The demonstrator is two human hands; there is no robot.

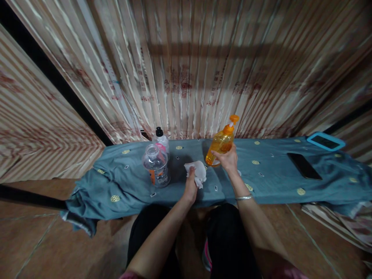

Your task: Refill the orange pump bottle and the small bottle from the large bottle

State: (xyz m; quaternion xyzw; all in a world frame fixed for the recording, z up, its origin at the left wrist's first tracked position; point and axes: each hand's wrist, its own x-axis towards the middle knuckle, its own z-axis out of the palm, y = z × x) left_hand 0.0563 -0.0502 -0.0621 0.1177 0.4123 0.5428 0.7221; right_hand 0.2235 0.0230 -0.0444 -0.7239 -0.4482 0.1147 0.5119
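Centre frame: your right hand (229, 159) clamped the slick, light orange plastic pump bottle (221, 143) low; left hand (190, 185) fingers pinched soft white tissue (197, 172).

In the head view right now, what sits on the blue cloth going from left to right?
Clear open bottle → white tissue in the left hand → orange pump bottle held tilted by the right hand → black phone → blue-cased tablet. A black-capped bottle overlaps behind the clear one, so I leave it out.

Dim warm indoor light, dark shadowed corners, strong fisheye bending at the edges, soft overall focus.
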